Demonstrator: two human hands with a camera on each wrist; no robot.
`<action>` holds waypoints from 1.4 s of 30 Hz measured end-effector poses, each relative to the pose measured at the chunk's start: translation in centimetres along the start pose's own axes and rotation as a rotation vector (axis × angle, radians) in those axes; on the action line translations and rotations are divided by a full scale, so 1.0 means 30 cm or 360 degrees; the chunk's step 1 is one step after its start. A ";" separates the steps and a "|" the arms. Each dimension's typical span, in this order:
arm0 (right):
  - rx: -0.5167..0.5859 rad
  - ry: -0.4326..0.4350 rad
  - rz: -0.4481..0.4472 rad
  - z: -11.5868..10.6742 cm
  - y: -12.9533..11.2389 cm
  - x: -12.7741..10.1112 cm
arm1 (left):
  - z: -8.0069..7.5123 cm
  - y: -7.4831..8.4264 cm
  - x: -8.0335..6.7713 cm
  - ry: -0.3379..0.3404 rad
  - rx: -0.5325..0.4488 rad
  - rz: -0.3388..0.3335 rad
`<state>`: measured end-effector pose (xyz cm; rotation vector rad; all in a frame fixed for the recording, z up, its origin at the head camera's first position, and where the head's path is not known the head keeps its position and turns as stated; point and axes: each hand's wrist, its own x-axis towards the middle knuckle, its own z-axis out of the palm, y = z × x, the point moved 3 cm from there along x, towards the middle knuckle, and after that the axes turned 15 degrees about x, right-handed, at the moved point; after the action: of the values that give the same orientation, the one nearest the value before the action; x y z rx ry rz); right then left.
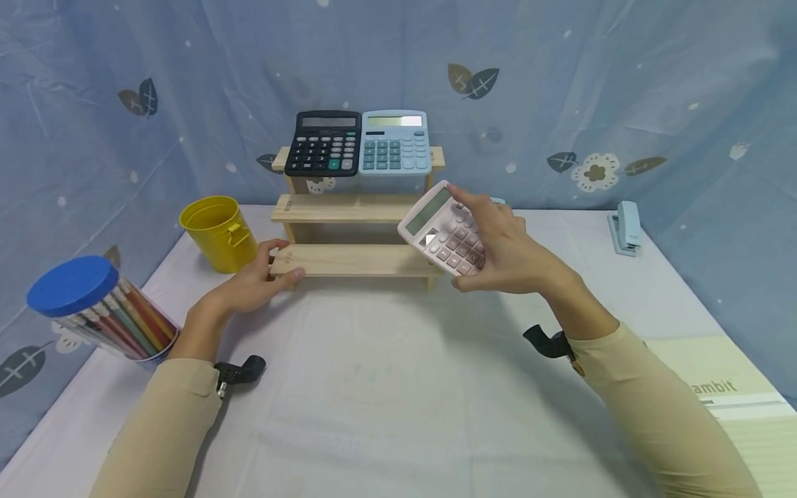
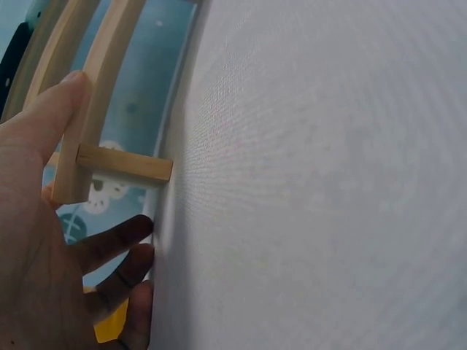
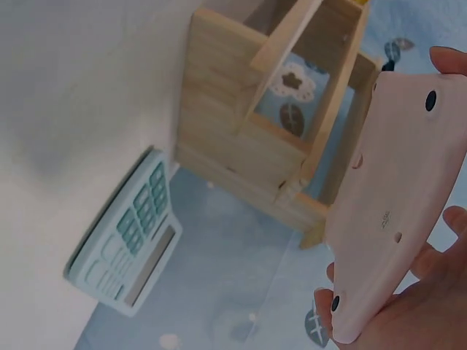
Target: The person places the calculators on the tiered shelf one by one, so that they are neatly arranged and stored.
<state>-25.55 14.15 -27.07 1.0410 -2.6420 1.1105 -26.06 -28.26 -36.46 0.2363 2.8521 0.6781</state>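
Note:
My right hand [image 1: 510, 249] holds a pink calculator [image 1: 443, 235] tilted in the air, thumb on one edge and fingers on the other. Its back faces the right wrist view. The calculator overlaps the right end of a three-step wooden rack [image 1: 355, 260] in the head view. At the rack's left end, my left hand [image 1: 252, 280] grips the lowest step, with the thumb [image 2: 55, 117] along its front. On the top step a black calculator [image 1: 324, 149] and a light blue calculator [image 1: 395, 149] lean side by side.
Another light blue calculator [image 3: 124, 240] lies right of the rack, mostly hidden behind my right hand in the head view. A yellow bucket [image 1: 218, 235] and a blue-lidded pencil jar [image 1: 118, 311] stand left. A light blue stapler [image 1: 625, 228] and pale notebook [image 1: 716, 360] are at right.

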 end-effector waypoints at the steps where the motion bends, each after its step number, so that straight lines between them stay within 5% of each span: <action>1: -0.0005 -0.0014 -0.0004 0.007 -0.003 0.004 | -0.001 0.001 -0.001 -0.0005 0.0006 -0.0004; 15: -0.0041 -0.0186 -0.0016 0.093 -0.053 0.073 | -0.007 0.001 -0.008 -0.0021 0.0022 0.0005; 42: 0.0092 -0.0106 0.0006 0.194 -0.047 0.259 | -0.003 0.006 -0.008 -0.0038 0.0039 0.0001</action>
<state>-29.62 5.25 -27.93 1.1024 -2.6789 1.1797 -25.82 -28.18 -36.27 0.2477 2.8392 0.6367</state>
